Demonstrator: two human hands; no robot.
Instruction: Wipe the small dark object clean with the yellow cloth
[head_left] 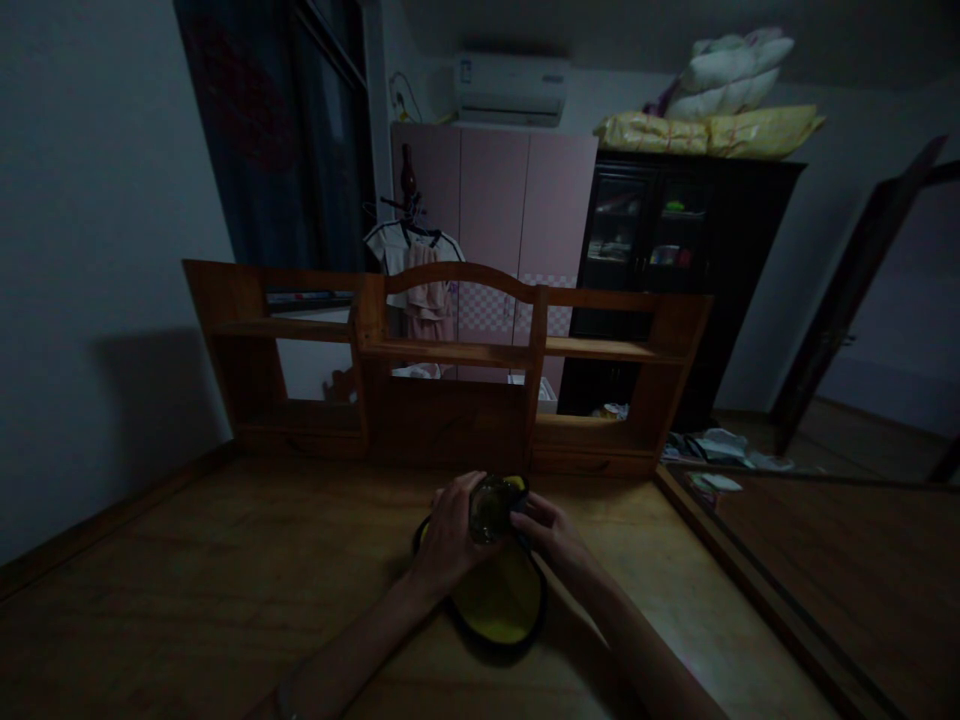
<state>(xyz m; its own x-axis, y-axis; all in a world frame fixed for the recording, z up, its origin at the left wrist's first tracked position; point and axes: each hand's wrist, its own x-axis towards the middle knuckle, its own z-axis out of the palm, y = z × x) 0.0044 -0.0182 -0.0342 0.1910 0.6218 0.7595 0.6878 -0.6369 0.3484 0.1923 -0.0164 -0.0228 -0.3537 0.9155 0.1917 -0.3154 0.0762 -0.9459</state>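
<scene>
Wrapped with the left hand around the left side of a clear glass vessel. Bent inward with the right hand at the vessel's right side, fingers by a dark edge; too dim to tell whether gripping glass, edge or neither. Held so, directly between both hands, over the far part of a yellow dark-rimmed piece, with a little more yellow showing just past the glass. Impossible to tell whether touching there. Set below on a wooden desktop. Backed by a wooden shelf unit. Farther off, flanked by a pink wardrobe and a black cabinet.
</scene>
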